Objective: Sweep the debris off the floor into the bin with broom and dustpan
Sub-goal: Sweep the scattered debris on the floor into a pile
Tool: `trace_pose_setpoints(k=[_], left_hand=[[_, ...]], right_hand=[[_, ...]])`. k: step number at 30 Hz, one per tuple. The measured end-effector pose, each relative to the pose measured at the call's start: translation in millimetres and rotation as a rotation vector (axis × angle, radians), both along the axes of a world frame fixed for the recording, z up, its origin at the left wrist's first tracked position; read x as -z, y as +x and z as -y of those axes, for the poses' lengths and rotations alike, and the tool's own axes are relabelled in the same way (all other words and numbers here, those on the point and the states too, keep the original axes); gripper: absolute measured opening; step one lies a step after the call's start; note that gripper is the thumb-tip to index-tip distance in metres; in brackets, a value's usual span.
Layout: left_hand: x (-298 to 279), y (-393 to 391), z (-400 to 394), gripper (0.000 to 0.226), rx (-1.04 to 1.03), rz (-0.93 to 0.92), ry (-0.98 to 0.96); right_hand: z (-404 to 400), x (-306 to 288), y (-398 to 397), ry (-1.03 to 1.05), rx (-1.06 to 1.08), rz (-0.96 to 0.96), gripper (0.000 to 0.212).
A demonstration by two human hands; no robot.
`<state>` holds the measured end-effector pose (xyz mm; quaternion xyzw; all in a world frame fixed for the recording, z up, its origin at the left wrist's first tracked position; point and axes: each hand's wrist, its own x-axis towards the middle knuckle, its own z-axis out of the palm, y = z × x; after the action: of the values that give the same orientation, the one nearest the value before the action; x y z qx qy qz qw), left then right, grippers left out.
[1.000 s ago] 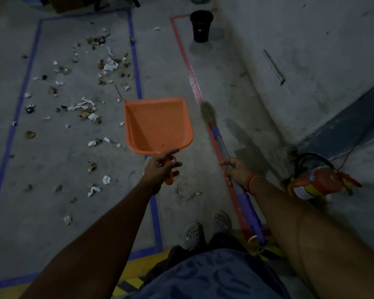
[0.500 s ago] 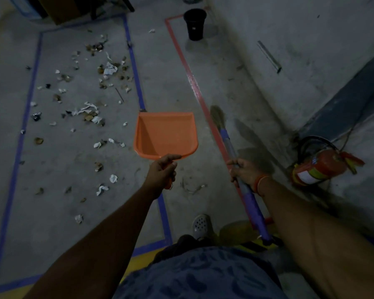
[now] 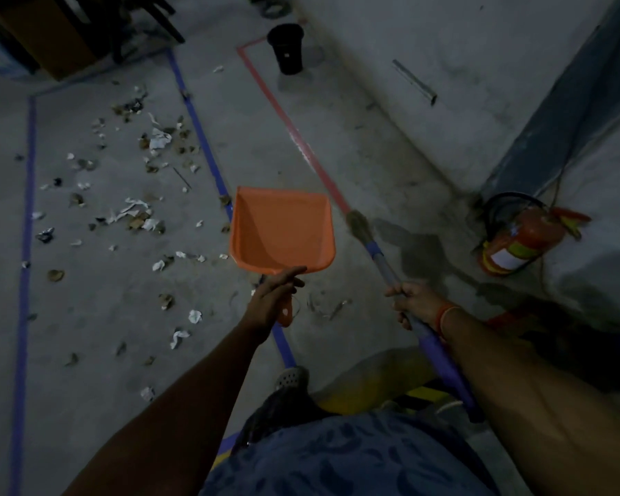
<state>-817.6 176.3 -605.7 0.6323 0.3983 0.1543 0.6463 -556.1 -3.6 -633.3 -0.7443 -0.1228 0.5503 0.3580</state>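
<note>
Left hand (image 3: 271, 302) fingers clamped the orange dustpan (image 3: 282, 232), right hand (image 3: 414, 304) fingers the broom (image 3: 401, 291); best was grounding the lip beside the paper scraps (image 3: 136, 213) left of them, then sweeping in.

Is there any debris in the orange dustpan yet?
No, the dustpan held in the left hand is empty; the debris lies on the floor.

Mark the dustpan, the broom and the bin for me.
dustpan (image 3: 283, 230): head view, middle of the orange scoop.
broom (image 3: 382, 259): head view, blue shaft just behind the bristles.
bin (image 3: 287, 48): head view, black side wall.
</note>
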Motion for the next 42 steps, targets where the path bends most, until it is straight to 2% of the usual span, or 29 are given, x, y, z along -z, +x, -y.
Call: trace_pose_setpoints(k=[8,11,14,20,24,33,42], left_hand=[[6,-51,-73,0.048,0.104,0.153,-0.224],[7,-76,-97,0.049,0.125,0.142,-0.200],[14,-99,-108,0.039,0.101,0.147,-0.152],[23,-148,-104,0.021,-0.040,0.127,-0.205],[18,-186,-90,0.021,-0.070,0.126,-0.137],[8,-277,-60,0.021,-0.073,0.040,-0.136],[13,-336,-65,0.021,-0.074,0.051,-0.140]], right_hand=[[-28,-6,-83,0.011,0.101,0.083,0.026],[-33,-12,-115,0.006,0.130,0.125,0.024],[-30,-15,-146,-0.035,0.157,0.153,0.023],[-19,-15,-205,-0.102,0.165,0.149,0.022],[-15,-9,-238,-0.131,0.207,0.131,0.019],[27,39,-334,-0.135,0.313,0.069,0.013],[27,53,-391,-0.137,0.358,0.065,0.014]])
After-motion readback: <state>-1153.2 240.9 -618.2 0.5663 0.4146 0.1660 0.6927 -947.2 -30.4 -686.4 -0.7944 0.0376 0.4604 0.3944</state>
